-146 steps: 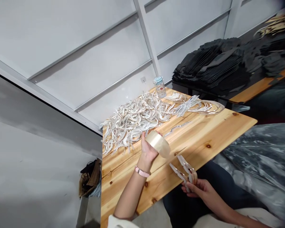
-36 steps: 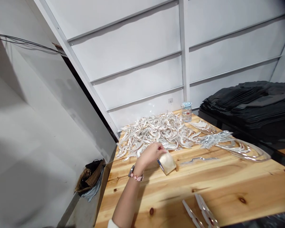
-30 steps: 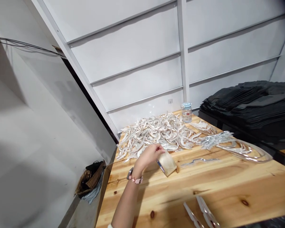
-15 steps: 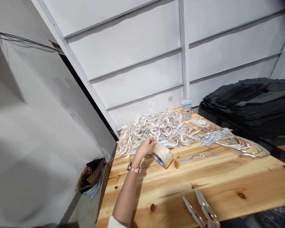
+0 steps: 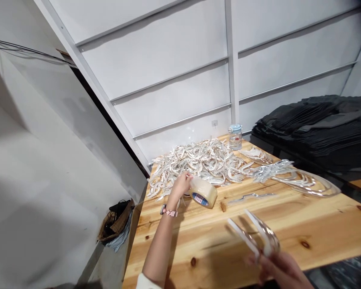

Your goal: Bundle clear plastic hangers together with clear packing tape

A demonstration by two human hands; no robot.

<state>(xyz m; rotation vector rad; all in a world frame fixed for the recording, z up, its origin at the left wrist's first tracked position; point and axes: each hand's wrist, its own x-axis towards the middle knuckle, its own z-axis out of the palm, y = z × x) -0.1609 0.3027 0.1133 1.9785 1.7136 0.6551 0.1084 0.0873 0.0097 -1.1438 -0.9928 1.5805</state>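
Note:
My left hand (image 5: 182, 184) is closed in a pinch on the loose end of a roll of clear packing tape (image 5: 209, 192). The roll tilts just right of the fingers, its blue-and-white printed core showing; whether it rests on the wood I cannot tell. In the lower right, my right hand (image 5: 276, 267) is closed around several curved, shiny white strips (image 5: 260, 235), whose ends point up and left. That hand is a little blurred. Beyond my left hand spreads a large heap of similar curved strips (image 5: 198, 160). A thin wavy clear strip (image 5: 252, 196) lies flat right of the roll.
Everything lies on a wooden table (image 5: 222, 237). A clear jar with a blue lid (image 5: 235, 137) stands at the back. Bundled strips (image 5: 307, 182) lie at the right edge. Stacked black sheets (image 5: 313, 124) are beyond, and a box (image 5: 116, 220) sits on the floor at left.
My right hand has come up into view at the bottom right, lifting the curved strips up over the table. The tape roll has turned slightly; my left hand keeps its pinch.

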